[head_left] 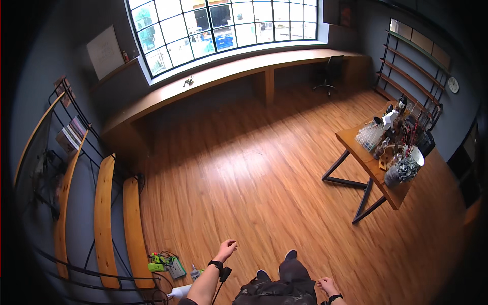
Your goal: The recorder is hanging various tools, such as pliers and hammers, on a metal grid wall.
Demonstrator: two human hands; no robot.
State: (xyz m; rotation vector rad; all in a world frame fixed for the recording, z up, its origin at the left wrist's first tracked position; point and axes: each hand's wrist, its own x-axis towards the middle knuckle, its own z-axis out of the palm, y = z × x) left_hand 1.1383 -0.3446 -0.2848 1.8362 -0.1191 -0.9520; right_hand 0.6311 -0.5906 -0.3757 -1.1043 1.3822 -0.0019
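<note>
My left hand (227, 249) is held out in front of me over the wooden floor, its fingers loosely bent and slightly apart with nothing in them. A black band with a small dark device and a cable is on that wrist. Lower at the right, my right hand (328, 285) hangs beside my leg, also with a band at the wrist. Its fingers are relaxed and partly spread, and no object shows in them. Neither hand touches anything. Nearest to my left hand, on the floor, are a green and grey device (175, 267) with cables and a white cylinder (179, 292).
Wooden shelves (105, 223) on a black metal frame line the left wall. At the right stands a table (363, 155) crowded with vases and plants, its angled black legs jutting out. A long counter (229, 71) runs below the window, with an office chair (330, 73) at its right end.
</note>
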